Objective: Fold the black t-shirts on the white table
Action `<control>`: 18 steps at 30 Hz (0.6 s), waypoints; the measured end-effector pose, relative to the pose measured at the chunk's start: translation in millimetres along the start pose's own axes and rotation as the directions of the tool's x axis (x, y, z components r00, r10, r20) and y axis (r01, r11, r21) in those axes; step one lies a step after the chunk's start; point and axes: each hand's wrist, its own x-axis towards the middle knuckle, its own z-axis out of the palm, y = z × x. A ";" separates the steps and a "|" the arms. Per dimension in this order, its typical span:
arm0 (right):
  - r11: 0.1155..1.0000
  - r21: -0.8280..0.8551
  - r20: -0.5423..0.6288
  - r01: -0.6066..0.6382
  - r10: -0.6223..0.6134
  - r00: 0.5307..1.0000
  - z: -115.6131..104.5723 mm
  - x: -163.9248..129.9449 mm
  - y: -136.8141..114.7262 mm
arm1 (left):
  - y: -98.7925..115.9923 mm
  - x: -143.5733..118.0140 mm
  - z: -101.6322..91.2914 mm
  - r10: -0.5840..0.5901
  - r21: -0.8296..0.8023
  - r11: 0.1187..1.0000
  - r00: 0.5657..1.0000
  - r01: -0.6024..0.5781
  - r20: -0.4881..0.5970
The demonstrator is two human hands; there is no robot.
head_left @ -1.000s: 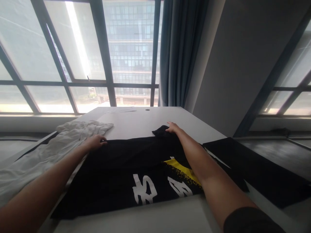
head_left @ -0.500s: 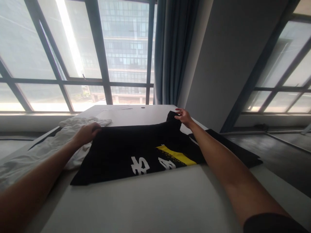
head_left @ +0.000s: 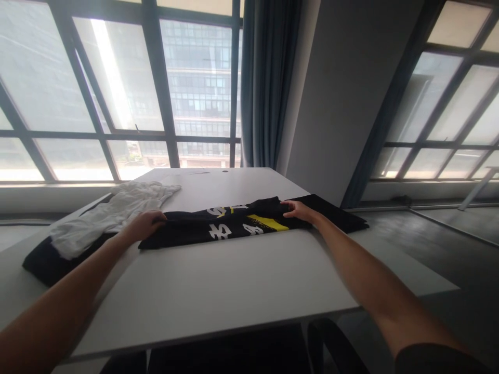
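A black T-shirt-like garment [head_left: 234, 226] with white lettering and a yellow stripe lies across the white table, folded over into a long flat strip. At its left end my left hand [head_left: 150, 224] is closed on the cloth edge. My right hand [head_left: 295, 209] grips the opposite end, thumb and fingers pinching the fabric. Part of the print shows on the upper layer and part on the lower one. Just left of my left hand is a crumpled white cloth [head_left: 117, 210], resting on a dark cloth [head_left: 50, 262].
A stack of folded black cloth [head_left: 335, 213] lies beyond my right hand. The white table [head_left: 218, 280] has its front edge near me, with a black chair [head_left: 230, 348] below. Windows, a blue-grey curtain [head_left: 263, 83] and a pillar [head_left: 343, 93] stand behind.
Both hands have lowered with the black garment, which has gone from a raised, wide sheet to a narrow folded strip. The view has shifted, bringing the table's front edge and chair into sight.
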 end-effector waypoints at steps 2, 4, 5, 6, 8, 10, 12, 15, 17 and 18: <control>0.996 -0.081 -0.100 0.033 -0.041 0.994 7.7 -1.7 0.1 | -3.7 -1.5 5.7 0.006 -0.006 1.000 1.000 -0.006 0.016; 0.988 -0.139 -0.182 0.064 -0.089 0.979 14.4 1.9 -2.2 | -8.9 -1.9 10.0 0.011 -0.016 1.000 1.000 -0.011 0.027; 0.987 -0.143 -0.200 0.078 -0.106 0.974 16.6 4.9 -4.1 | -11.4 -2.1 11.2 0.017 -0.020 1.000 0.999 -0.017 0.031; 0.988 -0.122 -0.208 0.093 -0.118 0.971 17.5 8.1 -6.3 | -13.5 -2.3 11.7 0.025 -0.022 0.999 0.999 -0.024 0.029; 0.990 0.000 -0.232 0.142 -0.138 0.963 14.9 13.2 -11.1 | -16.2 -3.0 10.7 0.038 -0.014 0.999 0.999 -0.038 0.001; 0.963 0.164 -0.259 0.212 -0.166 0.952 7.3 13.9 -14.5 | -17.7 -3.6 7.5 0.052 -0.001 0.999 0.998 -0.052 -0.029; 0.925 0.279 -0.229 0.257 -0.196 0.953 -2.6 9.5 -14.7 | -19.4 -3.9 4.3 0.065 0.002 0.998 0.998 -0.065 -0.006; 0.954 0.240 -0.021 0.177 -0.177 0.984 -13.8 -2.7 -9.6 | -24.1 -4.1 3.0 0.056 0.004 0.998 0.992 -0.056 0.109; 0.991 0.109 0.116 0.082 -0.094 0.989 -16.6 -10.0 -6.3 | -27.2 -4.6 4.5 0.025 0.009 1.000 0.986 -0.027 0.167; 0.998 0.040 0.153 0.044 -0.050 0.987 -16.8 -12.3 -5.6 | -28.2 -5.0 5.3 0.009 0.009 1.000 0.983 -0.011 0.182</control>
